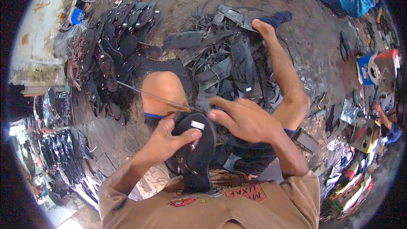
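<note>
Nearest, a brown shirt (182,212) is seen, and just beyond it a black sandal (204,144) is held lengthwise at the middle of the scene, its far end raised between the hands; whether its near end is braced against the shirt cannot be told. The sandal is pinched by the left hand (171,140), the thumb being pressed on the upper face beside a white label (197,125) and the other fingers mostly hidden. The right hand (252,121) is brought to the sandal's far right edge with thumb and forefinger curled; what is pinched there, and how tightly, cannot be told. From near those fingertips a long thin tool (152,95) is extended leftward across the bare knee (163,87). Edge work on the sandal's far end appears to be the step in hand; for the next move, a steady left pinch and a controlled stroke kept clear of the left thumb are called for. Farther off, dark scraps (182,39) are heaped centrally and finished-looking sandals (108,65) are piled at the left
</note>
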`<action>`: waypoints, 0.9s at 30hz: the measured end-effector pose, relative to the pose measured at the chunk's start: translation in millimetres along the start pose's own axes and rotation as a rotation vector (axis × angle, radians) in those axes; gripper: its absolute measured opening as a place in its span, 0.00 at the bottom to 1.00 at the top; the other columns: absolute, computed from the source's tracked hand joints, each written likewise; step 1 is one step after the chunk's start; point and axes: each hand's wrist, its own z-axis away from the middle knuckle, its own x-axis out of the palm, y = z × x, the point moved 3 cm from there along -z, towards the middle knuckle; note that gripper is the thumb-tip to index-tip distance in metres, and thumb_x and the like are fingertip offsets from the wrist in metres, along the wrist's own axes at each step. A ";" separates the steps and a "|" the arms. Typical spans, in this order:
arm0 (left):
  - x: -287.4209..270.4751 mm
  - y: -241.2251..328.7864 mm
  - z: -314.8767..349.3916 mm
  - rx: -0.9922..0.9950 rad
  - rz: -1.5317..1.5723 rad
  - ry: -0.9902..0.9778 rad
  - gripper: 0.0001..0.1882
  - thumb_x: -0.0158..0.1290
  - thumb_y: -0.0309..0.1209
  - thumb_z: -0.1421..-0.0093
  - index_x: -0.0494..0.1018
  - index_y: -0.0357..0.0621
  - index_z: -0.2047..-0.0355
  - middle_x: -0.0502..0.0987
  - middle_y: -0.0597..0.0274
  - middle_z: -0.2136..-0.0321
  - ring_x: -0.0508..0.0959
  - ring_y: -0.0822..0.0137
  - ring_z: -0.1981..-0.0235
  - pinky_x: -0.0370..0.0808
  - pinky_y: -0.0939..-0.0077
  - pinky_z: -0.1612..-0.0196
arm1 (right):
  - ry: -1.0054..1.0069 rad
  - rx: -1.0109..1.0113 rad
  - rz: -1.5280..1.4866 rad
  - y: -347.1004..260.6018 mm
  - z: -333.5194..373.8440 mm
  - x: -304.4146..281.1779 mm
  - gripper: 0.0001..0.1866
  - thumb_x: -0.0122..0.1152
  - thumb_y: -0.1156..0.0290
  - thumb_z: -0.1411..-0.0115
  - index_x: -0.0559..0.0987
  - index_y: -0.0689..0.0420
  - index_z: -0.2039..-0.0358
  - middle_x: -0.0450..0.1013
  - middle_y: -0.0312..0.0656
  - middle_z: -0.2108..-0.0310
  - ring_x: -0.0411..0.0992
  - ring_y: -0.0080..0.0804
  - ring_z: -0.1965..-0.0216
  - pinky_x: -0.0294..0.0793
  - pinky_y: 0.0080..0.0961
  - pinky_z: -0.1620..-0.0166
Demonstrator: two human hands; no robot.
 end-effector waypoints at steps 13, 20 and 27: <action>39.7 22.0 -48.8 0.250 0.886 0.127 0.13 0.62 0.22 0.38 0.77 0.51 0.54 0.82 0.65 0.62 0.84 0.64 0.58 0.83 0.55 0.51 | 1.129 0.316 -0.473 190.2 128.4 31.9 0.19 0.49 0.60 0.25 0.78 0.61 0.49 0.76 0.36 0.73 0.73 0.26 0.74 0.73 0.29 0.68; 73.7 1.2 -41.7 0.245 0.837 0.204 0.17 0.64 0.32 0.34 0.73 0.54 0.47 0.82 0.68 0.57 0.83 0.64 0.55 0.84 0.58 0.56 | 0.690 0.235 -0.373 46.7 148.0 105.1 0.15 0.51 0.60 0.27 0.77 0.59 0.53 0.76 0.54 0.74 0.79 0.52 0.71 0.76 0.43 0.65; 75.5 -1.7 -29.4 0.273 0.837 0.194 0.19 0.66 0.29 0.36 0.73 0.47 0.47 0.82 0.63 0.57 0.85 0.65 0.60 0.86 0.62 0.62 | 0.528 0.341 -0.251 52.3 188.0 148.4 0.20 0.53 0.51 0.29 0.76 0.56 0.52 0.77 0.60 0.72 0.79 0.64 0.68 0.75 0.53 0.65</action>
